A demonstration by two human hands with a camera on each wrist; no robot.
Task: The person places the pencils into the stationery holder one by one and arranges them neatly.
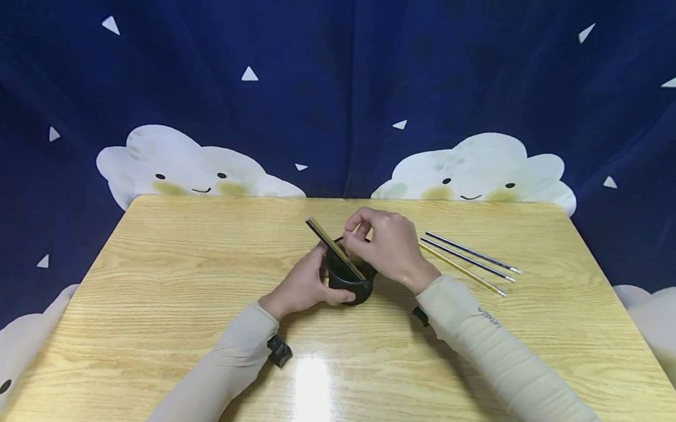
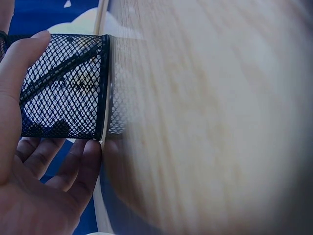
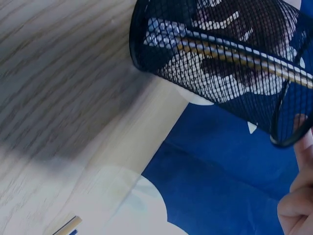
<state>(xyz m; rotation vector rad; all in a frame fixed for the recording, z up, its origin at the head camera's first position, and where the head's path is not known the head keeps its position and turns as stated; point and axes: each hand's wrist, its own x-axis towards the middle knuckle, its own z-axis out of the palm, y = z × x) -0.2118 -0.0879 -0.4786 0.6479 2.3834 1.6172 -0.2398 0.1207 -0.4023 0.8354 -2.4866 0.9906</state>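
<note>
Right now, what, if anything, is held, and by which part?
The left hand holds the black mesh cup by its side wall. The right hand is over the cup's opening; whether it pinches anything cannot be told.

Honestly can't read a single word here. The only writing I can spot is some small dark lettering (image 1: 489, 317) on the person's right sleeve (image 1: 518, 374), a bit up from the cuff (image 1: 438, 301), in the head view. It's one short line slanting down along the sleeve, but way too tiny and blurry to make out the actual letters.
</note>
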